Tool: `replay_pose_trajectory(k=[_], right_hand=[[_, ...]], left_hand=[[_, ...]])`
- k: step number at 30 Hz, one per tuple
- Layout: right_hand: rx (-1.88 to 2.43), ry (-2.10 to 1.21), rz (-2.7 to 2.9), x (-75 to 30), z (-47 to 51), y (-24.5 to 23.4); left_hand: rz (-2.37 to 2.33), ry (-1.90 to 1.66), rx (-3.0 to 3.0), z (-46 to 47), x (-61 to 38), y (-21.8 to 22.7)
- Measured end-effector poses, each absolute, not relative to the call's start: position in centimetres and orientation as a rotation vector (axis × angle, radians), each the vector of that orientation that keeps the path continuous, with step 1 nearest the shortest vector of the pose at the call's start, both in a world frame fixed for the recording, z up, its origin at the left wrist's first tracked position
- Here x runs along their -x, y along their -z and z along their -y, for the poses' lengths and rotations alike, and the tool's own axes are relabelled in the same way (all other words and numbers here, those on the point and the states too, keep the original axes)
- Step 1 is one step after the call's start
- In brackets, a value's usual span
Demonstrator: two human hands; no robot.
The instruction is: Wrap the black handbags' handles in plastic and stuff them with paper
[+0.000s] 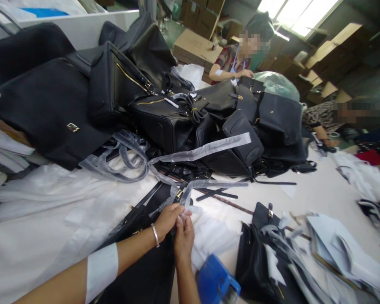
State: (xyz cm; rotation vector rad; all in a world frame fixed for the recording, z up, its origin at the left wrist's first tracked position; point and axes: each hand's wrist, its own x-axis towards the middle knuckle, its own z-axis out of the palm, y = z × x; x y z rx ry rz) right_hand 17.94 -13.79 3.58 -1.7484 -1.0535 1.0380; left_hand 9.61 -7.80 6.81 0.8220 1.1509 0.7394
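Observation:
Both my hands meet over a black handbag (152,266) on the table in front of me. My left hand (168,218), below a silver bracelet, pinches a clear plastic-wrapped strap (186,196) near the bag's gold buckle. Close against it, my right hand (184,234) has its fingers closed on the same wrapped strap. Other plastic-wrapped straps (205,150) curl and stretch out just beyond my hands. A blue object (217,280), perhaps a tape dispenser, stands to the right of my right forearm.
A big heap of black bags (167,118) fills the far side. Another black bag (256,253) with wrapped straps lies at right, beside white papers (332,245). White sheeting (50,211) covers the left. One person (231,63) works behind the heap, another person (323,116) at far right.

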Motion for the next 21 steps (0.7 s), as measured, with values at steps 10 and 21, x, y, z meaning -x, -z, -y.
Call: replay_pose_trajectory(k=[10, 21], right_hand=[[1.966, -0.783, 1.563, -19.1, 15.9, 0.6], [1.571, -0.714, 1.75, -16.0, 12.5, -8.2]], left_hand=[[-1.109, -0.699, -1.126, 5.6, -8.2, -7.7], [-1.477, -0.594, -1.49, 5.1, -3.0, -5.0]])
